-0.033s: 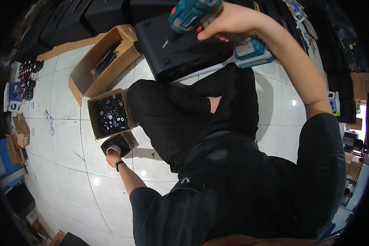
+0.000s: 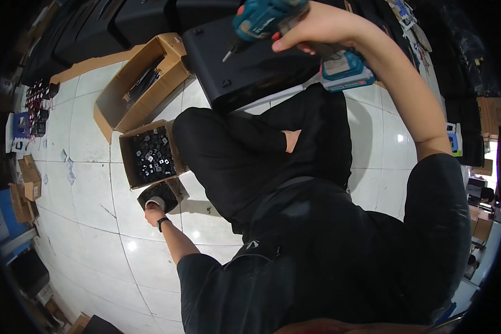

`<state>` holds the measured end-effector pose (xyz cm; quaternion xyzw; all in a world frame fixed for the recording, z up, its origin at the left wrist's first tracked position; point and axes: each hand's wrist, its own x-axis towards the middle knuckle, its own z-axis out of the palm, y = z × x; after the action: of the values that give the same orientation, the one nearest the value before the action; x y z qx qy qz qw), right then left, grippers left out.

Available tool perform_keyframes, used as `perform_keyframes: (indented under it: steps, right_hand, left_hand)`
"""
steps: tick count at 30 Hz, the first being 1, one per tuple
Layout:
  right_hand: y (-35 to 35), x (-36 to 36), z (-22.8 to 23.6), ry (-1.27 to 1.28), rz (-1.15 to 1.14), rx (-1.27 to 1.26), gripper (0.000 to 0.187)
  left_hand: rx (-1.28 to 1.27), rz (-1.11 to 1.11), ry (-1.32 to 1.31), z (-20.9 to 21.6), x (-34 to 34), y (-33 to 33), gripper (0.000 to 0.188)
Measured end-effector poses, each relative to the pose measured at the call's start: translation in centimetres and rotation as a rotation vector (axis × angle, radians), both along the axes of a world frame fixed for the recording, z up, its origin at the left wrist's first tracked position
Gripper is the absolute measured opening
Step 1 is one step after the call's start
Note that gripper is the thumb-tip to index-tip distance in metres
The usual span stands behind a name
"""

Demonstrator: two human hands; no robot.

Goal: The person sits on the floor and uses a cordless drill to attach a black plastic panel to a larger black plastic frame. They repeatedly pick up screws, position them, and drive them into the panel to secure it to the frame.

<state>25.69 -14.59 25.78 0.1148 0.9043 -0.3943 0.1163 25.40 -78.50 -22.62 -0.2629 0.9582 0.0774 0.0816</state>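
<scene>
In my right hand (image 2: 317, 28) is a teal cordless drill (image 2: 261, 19), my fingers wrapped round its grip. Its bit points down and left over a large black case (image 2: 250, 55), and whether the tip touches the surface I cannot tell. On the left, my left hand (image 2: 152, 215) is closed on a pale round cup-like thing (image 2: 156, 202). That thing sits at a small open box (image 2: 171, 196) of tiny dark pieces; its inside is too small to make out. Just beyond stands a cardboard box (image 2: 129, 161) of small black and silver parts.
A long open carton (image 2: 108, 108) with dark flat pieces inside lies beyond the parts box. More black cases (image 2: 145, 19) line the far side. My crossed legs (image 2: 228, 150) are between the boxes and the drill. Small cartons (image 2: 29, 178) and crumpled plastic scraps (image 2: 68, 167) lie at the left.
My right hand and the drill have shifted very slightly to the right. The left hand stays at the small box.
</scene>
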Motion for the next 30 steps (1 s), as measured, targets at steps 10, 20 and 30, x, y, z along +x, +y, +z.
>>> perform_keyframes:
  steps: [10,20,30]
  right_hand:
    - [5.5,11.3,1.4,0.037,-0.322,-0.097,0.023]
    - [12.2,18.3,-0.7,-0.011,-0.700,-0.082,0.022]
    - [16.5,18.0,-3.3,-0.026,-0.609,-0.178,0.065]
  left_hand:
    - [0.138,-0.095,0.034,-0.7,-0.7,-1.8,0.026]
    - [0.220,-0.178,0.134,-3.7,-0.7,-3.2,0.025]
    - [0.760,0.180,0.919,10.5,-5.6,6.8,0.027]
